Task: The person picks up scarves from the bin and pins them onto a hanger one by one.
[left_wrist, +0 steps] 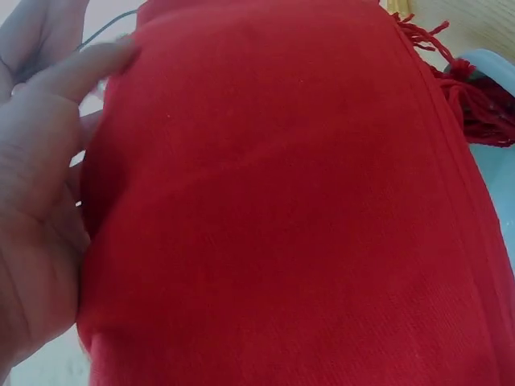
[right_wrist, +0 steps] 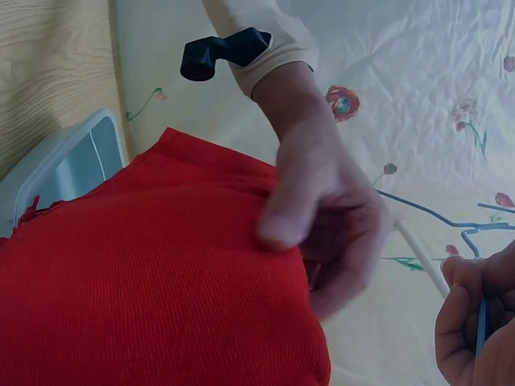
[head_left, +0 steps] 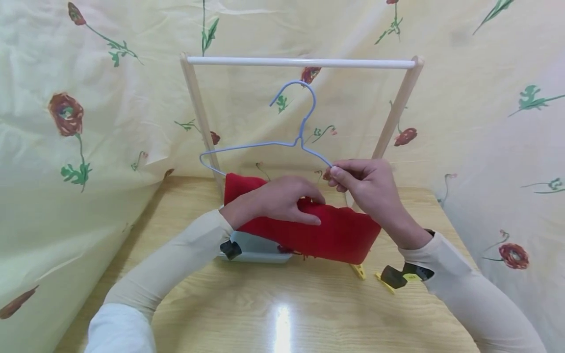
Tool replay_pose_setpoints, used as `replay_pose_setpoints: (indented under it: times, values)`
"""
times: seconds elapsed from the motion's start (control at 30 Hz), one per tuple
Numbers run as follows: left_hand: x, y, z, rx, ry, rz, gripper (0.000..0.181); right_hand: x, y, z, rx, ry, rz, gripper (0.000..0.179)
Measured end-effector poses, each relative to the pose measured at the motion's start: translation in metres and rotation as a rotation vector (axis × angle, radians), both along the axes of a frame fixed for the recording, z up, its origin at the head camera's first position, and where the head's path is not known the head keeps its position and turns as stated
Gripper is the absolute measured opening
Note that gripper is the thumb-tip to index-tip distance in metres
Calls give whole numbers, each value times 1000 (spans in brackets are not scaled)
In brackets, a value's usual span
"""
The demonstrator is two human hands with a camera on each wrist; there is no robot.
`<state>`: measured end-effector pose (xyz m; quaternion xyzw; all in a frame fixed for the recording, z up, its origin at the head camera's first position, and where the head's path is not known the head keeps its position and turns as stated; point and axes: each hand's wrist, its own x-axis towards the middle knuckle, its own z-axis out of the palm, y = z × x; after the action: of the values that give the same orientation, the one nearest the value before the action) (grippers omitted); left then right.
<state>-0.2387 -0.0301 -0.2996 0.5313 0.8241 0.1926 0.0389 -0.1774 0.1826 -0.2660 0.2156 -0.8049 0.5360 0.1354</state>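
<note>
A blue wire hanger (head_left: 260, 144) is held up, its hook free of anything. My right hand (head_left: 372, 186) pinches the hanger's right shoulder between thumb and fingers. A folded red scarf (head_left: 335, 235) with fringe hangs draped over the lower part of the hanger, hiding the bottom bar. My left hand (head_left: 280, 198) holds the scarf's top edge near its middle, thumb in front and fingers curled behind. In the right wrist view the left hand (right_wrist: 330, 201) is blurred at that edge. The scarf (left_wrist: 282, 193) fills most of the left wrist view.
Behind the hanger stands a rack with a white rod (head_left: 300, 62) and wooden side posts. A pale blue tray (head_left: 260, 257) sits on the wooden table (head_left: 229, 304), partly covered by the scarf. Yellow clothespins (head_left: 359, 271) lie at the right. Flowered cloth surrounds the table.
</note>
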Motion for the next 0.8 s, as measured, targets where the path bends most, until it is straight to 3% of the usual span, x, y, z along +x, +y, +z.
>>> replay_pose_setpoints:
  times: [0.23, 0.4, 0.57, 0.67, 0.73, 0.8]
  values:
    - [-3, -2, -6, 106, 19, -19, 27, 1, 0, 0, 6, -22, 6, 18]
    - [-7, -7, -9, 298, -6, 16, 27, 2, 1, -2, 20, -17, 7, 16]
    - [-9, -10, -6, 432, 0, 162, 28, 5, 0, -4, 37, 4, 42, 15]
    - [-9, -10, -4, 464, 46, 290, 30, 8, 1, -4, 68, 2, 68, 17]
    - [-9, -9, -3, 478, 38, 365, 31, 9, 1, -4, 82, -2, 80, 18]
    - [-9, -8, -3, 474, 41, 399, 31, 9, 1, -4, 80, -9, 84, 18]
